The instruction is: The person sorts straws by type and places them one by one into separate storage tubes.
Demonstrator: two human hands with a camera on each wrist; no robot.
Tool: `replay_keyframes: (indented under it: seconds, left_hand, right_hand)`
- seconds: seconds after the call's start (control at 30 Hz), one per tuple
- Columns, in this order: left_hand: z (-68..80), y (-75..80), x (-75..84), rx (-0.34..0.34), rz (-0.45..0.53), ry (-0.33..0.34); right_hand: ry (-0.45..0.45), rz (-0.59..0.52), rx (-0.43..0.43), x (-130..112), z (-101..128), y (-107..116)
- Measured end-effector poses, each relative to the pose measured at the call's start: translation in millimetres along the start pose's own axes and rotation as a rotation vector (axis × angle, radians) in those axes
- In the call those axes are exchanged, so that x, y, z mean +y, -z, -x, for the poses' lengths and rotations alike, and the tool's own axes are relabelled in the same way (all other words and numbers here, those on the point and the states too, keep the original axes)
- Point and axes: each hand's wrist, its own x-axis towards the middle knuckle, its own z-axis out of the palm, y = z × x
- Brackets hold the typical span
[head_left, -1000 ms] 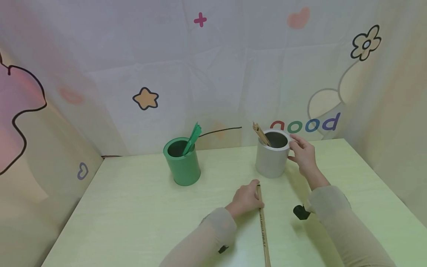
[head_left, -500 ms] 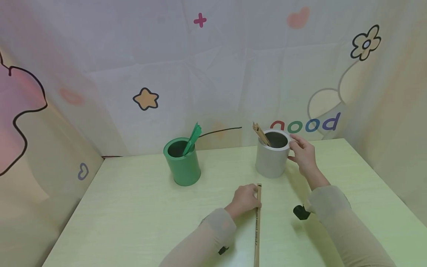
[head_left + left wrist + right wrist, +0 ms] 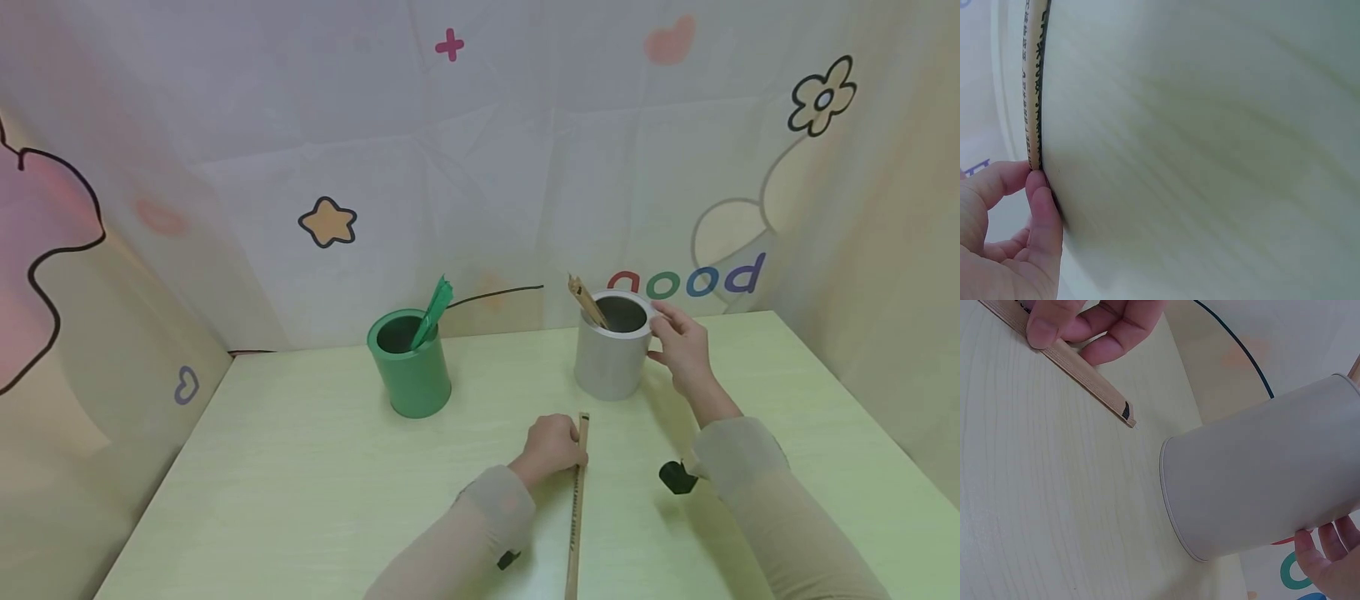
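In the head view, my left hand pinches a long, thin, brown paper-wrapped stick near its far end. Printed characters run along the stick in the left wrist view, and a dark mark shows near its tip in the right wrist view. Its near end runs out of the head view. Beyond that tip, apart from it, stands an upright grey cylindrical cup. My right hand touches the cup's right side and rim with its fingertips. One brown paper-wrapped piece leans inside the cup.
Left of the grey cup stands a green cup with a green wrapped piece leaning in it. A printed cloth backdrop rises behind the pale wooden table.
The near end of the brown stick has swung left, and my left hand has shifted slightly toward me. My right hand and both cups look unmoved.
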Motion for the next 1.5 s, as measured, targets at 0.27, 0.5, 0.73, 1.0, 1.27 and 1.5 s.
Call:
replay_keyframes:
  seconds: [0.27,0.5,0.73,1.0,1.27,1.5]
  left_hand:
    - [1.0,-2.7,3.7,0.040,-0.038,0.020]
    - [1.3,-5.1,3.5,0.047,-0.055,0.038]
    - [-1.4,-3.4,-3.8,0.025,0.072,0.033]
    - [-4.4,4.2,-5.6,-0.029,0.190,-0.007]
    - [-5.2,12.0,-0.9,-0.149,0.306,0.009]
    - [-3.4,31.4,12.3,-0.217,0.438,-0.030]
  right_hand:
    - [0.008,-0.006,-0.001,-1.2,0.5,-0.2]
    - [0.010,0.002,-0.006,-1.1,0.7,-0.5]
    - [0.002,-0.003,-0.006,-0.8,0.6,-0.5]
    - [0.007,-0.009,-0.007,-1.1,1.0,-0.6]
    - [0.008,-0.008,-0.007,-0.3,0.9,-0.3]
    - [-0.001,0.003,0.005,0.9,-0.5,-0.9]
